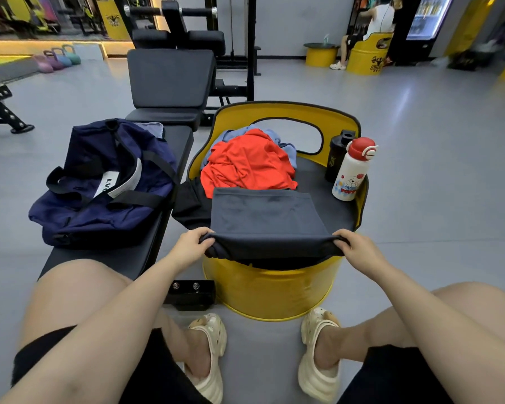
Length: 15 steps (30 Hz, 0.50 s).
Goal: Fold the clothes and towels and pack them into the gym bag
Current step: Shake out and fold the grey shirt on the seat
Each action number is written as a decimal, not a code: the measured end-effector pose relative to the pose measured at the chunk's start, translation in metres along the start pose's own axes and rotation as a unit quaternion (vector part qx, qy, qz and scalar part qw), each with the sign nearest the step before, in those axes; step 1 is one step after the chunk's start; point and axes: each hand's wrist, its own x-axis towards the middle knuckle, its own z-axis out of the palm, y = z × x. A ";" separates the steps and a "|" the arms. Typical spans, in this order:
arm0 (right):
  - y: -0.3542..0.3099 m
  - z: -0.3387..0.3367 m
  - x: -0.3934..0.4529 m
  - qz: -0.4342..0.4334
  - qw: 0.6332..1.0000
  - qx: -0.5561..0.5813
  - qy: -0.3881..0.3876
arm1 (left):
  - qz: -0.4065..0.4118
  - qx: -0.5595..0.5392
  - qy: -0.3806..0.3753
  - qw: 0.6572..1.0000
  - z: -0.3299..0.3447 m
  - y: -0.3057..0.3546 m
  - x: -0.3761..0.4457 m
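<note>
A yellow barrel seat [274, 287] holds a pile of orange and blue clothes [247, 164], two bottles [351, 170] and a folded dark garment [264, 217]. The left hand [191, 243] and right hand [359, 248] pinch the garment's near corners. A navy gym bag [99, 185] lies on the bench [169, 158] to the left, its contents not visible.

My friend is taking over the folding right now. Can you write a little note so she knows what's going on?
Hands: left hand and right hand each pinch a near corner of the dark cloth, laid flat on the yellow seat.
Things: orange shirt and blue garment piled unfolded behind it; navy bag on the bench to the left.
Done: dark cloth partly folded.
Left: finish it, fold the pile, pack the bag.
</note>
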 end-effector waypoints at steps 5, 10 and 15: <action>0.002 -0.013 -0.006 0.012 1.000 0.004 -0.013 | 0.010 0.013 -0.036 0.999 -0.015 0.001 -0.006; -0.001 -0.012 0.003 0.033 0.999 0.027 0.002 | 0.011 0.061 -0.071 0.996 -0.026 0.003 0.001; -0.005 -0.004 0.029 0.075 0.994 0.076 0.033 | -0.067 -0.095 -0.029 0.993 -0.020 0.008 0.017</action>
